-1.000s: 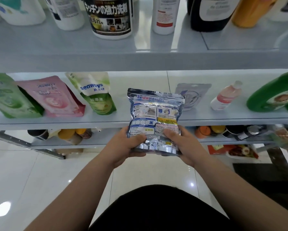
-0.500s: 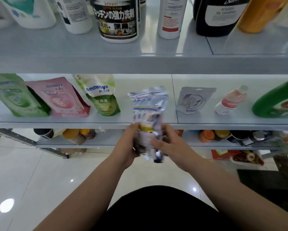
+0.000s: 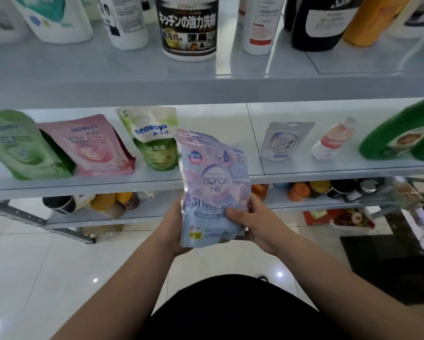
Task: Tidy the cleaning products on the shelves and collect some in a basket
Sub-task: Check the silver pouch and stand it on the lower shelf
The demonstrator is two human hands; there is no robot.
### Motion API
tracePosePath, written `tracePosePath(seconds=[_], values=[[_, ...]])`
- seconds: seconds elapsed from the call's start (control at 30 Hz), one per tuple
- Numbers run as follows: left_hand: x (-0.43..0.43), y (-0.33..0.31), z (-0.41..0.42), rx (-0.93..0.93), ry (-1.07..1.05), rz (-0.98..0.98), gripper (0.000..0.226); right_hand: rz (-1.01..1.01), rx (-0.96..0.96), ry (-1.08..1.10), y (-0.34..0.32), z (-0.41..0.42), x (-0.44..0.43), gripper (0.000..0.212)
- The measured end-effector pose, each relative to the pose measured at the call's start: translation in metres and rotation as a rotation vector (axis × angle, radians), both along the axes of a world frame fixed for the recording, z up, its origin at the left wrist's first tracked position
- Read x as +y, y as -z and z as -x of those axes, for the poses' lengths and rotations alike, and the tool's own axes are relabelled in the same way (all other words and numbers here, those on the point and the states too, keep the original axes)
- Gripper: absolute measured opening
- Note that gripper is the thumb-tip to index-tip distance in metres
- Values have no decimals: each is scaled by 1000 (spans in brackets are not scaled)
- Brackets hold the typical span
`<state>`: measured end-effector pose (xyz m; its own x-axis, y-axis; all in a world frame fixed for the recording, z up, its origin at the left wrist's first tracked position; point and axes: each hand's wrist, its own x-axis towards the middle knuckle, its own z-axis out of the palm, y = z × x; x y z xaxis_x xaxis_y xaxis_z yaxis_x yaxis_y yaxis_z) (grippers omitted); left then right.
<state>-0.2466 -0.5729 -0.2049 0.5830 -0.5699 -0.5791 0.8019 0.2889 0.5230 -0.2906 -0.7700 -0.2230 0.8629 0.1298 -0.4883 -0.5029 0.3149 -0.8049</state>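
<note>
Both hands hold 1 pale blue and pink pouch (image 3: 214, 192) upright, just in front of the middle shelf (image 3: 304, 171). The right hand (image 3: 252, 223) curls around the pouch's lower right edge, thumb pressed flat on its printed front, the other fingers hidden behind. The left hand (image 3: 175, 229) cups the lower left edge from behind; its fingers are mostly hidden.

On the middle shelf, left of the pouch, stand 3 refill bags: 1 green (image 3: 22, 148), 1 pink (image 3: 93, 148), 1 white-and-green (image 3: 154, 138). Right of the pouch are 1 small pale sachet (image 3: 283, 141), 1 small pink bottle (image 3: 332, 139) and 1 large green jug (image 3: 402, 133).
</note>
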Motion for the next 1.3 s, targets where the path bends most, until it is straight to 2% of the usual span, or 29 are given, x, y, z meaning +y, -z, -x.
tracePosePath(seconds=[0.07, 0.13, 0.27, 0.33, 0.47, 0.57, 0.67, 0.77, 0.87, 0.93, 1.0, 1.13, 1.2, 1.3], values=[[12, 2, -6, -28, 37, 5, 70, 18, -23, 75, -1, 1, 5, 78], [27, 4, -10, -16, 0, -38, 67, 39, -25, 143, -2, 2, 13, 74], [56, 13, -8, -151, 43, -120, 48, 89, -7, 190, 1, 9, 31, 73], [66, 19, -6, -221, 55, -161, 52, 115, -2, 201, 3, 13, 40, 68], [78, 25, -4, -310, 83, -193, 59, 158, 24, 251, 5, 17, 49, 39], [79, 34, -9, -348, 99, -233, 53, 159, 95, 289, 7, 16, 44, 20], [69, 42, -16, -376, 110, -301, 51, 186, 142, 305, 9, 9, 31, 17], [48, 42, -30, -491, 120, -381, 48, 272, 94, 293, 13, -6, 9, 16], [24, 43, -52, -620, 130, -532, 44, 452, 10, 241, 16, -29, -14, 13], [9, 45, -69, -629, 100, -576, 48, 611, -45, 169, 16, -49, -28, 12], [-4, 45, -87, -646, 51, -630, 49, 679, -103, 103, 18, -72, -39, 17], [-29, 51, -130, -811, -8, -939, 27, 787, -137, 53, 24, -118, -51, 19], [-38, 59, -146, -861, 0, -1073, 24, 829, -171, 61, 31, -137, -56, 18], [-45, 71, -157, -861, -47, -1097, 20, 845, -194, 54, 37, -158, -59, 15]])
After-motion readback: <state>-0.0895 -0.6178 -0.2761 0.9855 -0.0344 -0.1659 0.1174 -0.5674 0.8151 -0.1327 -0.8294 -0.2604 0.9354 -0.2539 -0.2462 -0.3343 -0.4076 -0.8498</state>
